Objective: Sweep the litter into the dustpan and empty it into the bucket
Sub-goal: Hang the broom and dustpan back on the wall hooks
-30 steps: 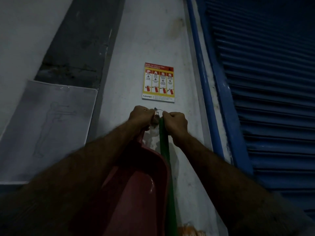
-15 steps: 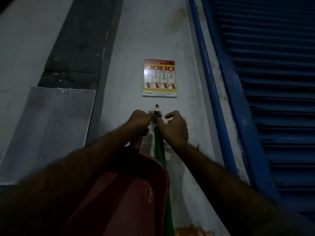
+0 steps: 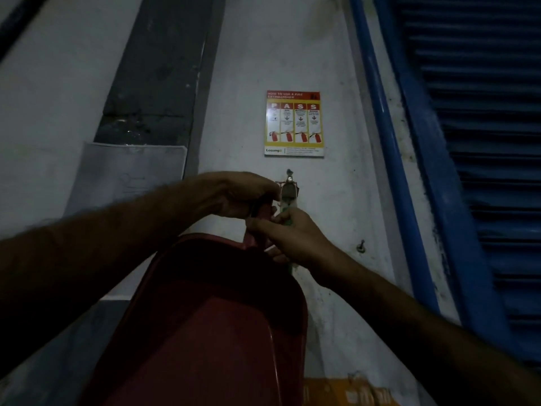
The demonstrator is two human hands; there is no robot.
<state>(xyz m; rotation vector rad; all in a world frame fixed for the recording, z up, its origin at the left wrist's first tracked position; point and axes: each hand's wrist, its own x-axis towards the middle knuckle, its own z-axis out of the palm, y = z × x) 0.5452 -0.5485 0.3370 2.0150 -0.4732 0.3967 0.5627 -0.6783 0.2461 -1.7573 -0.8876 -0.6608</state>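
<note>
1. The left hand [image 3: 240, 194] is raised in front of a white wall [image 3: 336, 68], its fingers curled round the top of the handle of a red dustpan [image 3: 205, 317].
2. The dustpan hangs down from that hand, its hollow side facing the camera; its wide pan fills the lower middle of the view and its narrow handle runs up between the two hands.
3. The right hand [image 3: 289, 235] is just below and to the right of the left one, fingers closed round a green stick [image 3: 288, 218], most likely a broom handle.
4. Only short bits of the green stick show, above and below the right hand; the rest is hidden behind the hand and the dustpan.
5. The top of the stick reaches a small metal hook [image 3: 289, 183] fixed to the wall; whether it hangs on the hook cannot be told in the dim light.
6. Straight above the hook is a red and yellow fire extinguisher poster [image 3: 294, 123].
7. A blue shutter [image 3: 483, 142] covers the right side.
8. A pale sheet of paper [image 3: 131, 174] is stuck to the wall on the left, below a dark grey strip [image 3: 158, 68].
9. A small screw [image 3: 362, 246] sticks out of the wall to the right of the right hand.
10. Something orange [image 3: 345, 391] lies at the bottom edge, too dark to identify.
</note>
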